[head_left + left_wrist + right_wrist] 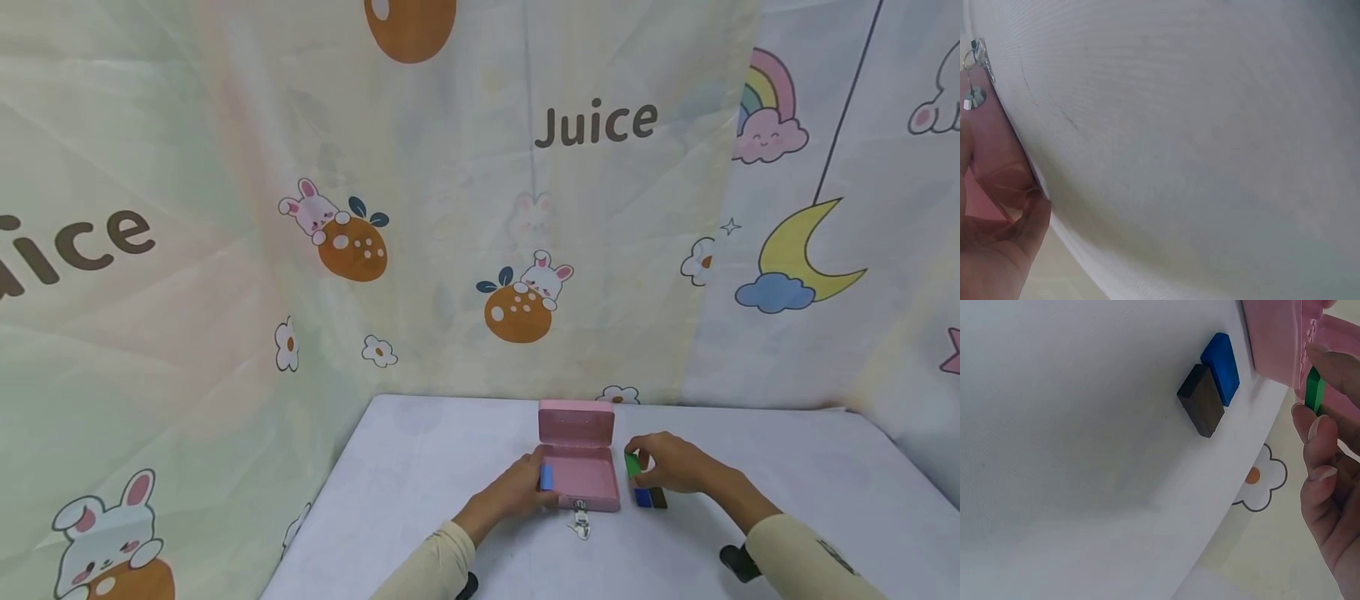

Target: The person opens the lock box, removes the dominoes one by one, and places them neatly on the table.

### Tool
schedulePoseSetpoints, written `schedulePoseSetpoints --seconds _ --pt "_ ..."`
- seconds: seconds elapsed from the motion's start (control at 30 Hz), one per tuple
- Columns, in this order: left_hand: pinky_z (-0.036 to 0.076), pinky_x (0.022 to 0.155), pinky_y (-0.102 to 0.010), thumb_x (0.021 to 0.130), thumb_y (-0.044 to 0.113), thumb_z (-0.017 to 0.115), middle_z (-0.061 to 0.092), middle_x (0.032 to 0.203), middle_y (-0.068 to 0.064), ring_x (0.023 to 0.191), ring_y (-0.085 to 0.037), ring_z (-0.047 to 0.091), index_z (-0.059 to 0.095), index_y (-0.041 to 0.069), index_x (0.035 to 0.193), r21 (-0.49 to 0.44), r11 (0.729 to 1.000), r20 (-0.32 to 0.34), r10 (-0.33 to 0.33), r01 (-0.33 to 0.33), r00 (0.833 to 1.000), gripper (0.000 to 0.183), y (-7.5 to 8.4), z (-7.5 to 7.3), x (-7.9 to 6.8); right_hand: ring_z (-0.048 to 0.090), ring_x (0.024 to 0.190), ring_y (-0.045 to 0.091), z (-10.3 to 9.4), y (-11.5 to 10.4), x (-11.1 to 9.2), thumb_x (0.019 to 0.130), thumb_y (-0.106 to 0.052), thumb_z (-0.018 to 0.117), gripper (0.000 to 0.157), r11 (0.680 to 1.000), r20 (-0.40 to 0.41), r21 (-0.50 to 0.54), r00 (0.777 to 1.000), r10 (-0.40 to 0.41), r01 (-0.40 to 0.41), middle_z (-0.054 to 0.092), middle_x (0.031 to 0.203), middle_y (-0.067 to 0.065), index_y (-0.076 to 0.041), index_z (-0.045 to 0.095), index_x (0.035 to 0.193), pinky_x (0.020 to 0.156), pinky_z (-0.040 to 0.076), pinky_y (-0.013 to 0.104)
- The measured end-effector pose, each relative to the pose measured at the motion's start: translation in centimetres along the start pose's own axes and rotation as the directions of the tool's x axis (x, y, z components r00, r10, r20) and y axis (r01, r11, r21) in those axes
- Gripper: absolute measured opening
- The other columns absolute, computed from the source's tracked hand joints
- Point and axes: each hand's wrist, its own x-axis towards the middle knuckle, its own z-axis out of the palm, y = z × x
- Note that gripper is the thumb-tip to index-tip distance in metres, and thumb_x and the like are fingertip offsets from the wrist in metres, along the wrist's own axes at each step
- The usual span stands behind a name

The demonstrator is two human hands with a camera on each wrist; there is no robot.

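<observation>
A pink hinged box stands on the white table with its lid raised at the back. At the box's left side, my left hand grips the wall, thumb near the front corner. A light blue block lies inside against that wall. Just right of the box, my right hand pinches a green block between thumb and fingers, above the table. Below it a dark blue block and a dark brown block lie side by side on the cloth.
Small silver keys hang from the lock at the box's front. The white-covered table meets printed fabric walls at its back and sides. A black object shows beside the right sleeve.
</observation>
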Motion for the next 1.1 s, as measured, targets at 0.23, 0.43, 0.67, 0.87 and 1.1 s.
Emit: schedulePoseSetpoints --seconds 0.23,0.43,0.67,0.87,1.1 --pt "0.049 0.105 -0.044 0.089 0.040 0.075 0.059 0.131 -0.013 0.119 -0.023 0.059 0.028 0.013 0.155 0.001 1.000 -0.004 -0.004 0.004 1.000 0.085 0.1 -0.1 -0.1 0.055 0.083 0.016 0.1 0.6 0.2 0.078 -0.021 0.086 0.043 1.000 0.003 -0.005 1.000 0.013 -0.013 0.063 0.088 -0.002 -0.008 0.068 0.116 0.075 0.055 0.036" --pt "0.050 0.105 -0.043 0.090 0.041 0.075 0.059 0.131 -0.012 0.118 -0.021 0.059 0.027 0.014 0.156 0.003 1.000 0.002 -0.004 0.004 1.000 0.086 0.2 -0.1 -0.1 0.056 0.083 0.016 -0.1 0.6 -0.1 0.079 -0.019 0.085 0.044 1.000 0.009 -0.001 1.000 0.017 -0.017 0.063 0.090 0.000 -0.006 0.068 0.118 0.073 0.056 0.036" --pt "0.049 0.105 -0.044 0.090 0.040 0.075 0.059 0.131 -0.014 0.119 -0.023 0.059 0.027 0.012 0.155 0.000 1.000 0.003 -0.002 0.002 1.000 0.085 0.3 -0.3 -0.2 0.056 0.083 0.016 -0.2 0.7 -0.6 0.079 -0.019 0.085 0.043 0.999 0.015 0.008 0.999 0.036 -0.036 0.064 0.090 0.001 -0.007 0.068 0.117 0.074 0.056 0.036" --pt "0.050 0.104 -0.043 0.089 0.041 0.076 0.059 0.129 -0.013 0.115 -0.021 0.060 0.028 0.013 0.154 -0.003 1.000 0.000 -0.001 0.001 1.000 0.085 0.1 -0.1 -0.2 0.057 0.085 0.017 -0.4 1.1 -0.8 0.079 -0.020 0.085 0.044 1.000 0.017 0.007 1.000 0.025 -0.026 0.064 0.090 0.001 -0.006 0.068 0.117 0.076 0.056 0.039" --pt "0.050 0.104 -0.042 0.088 0.041 0.077 0.059 0.129 -0.011 0.114 -0.019 0.060 0.028 0.014 0.154 -0.008 1.000 -0.002 0.006 -0.006 1.000 0.086 0.0 -0.1 -0.1 0.056 0.084 0.016 -0.3 2.0 -1.0 0.079 -0.021 0.086 0.043 1.000 0.017 -0.002 1.000 0.023 -0.023 0.063 0.089 0.000 -0.006 0.068 0.115 0.074 0.055 0.037"
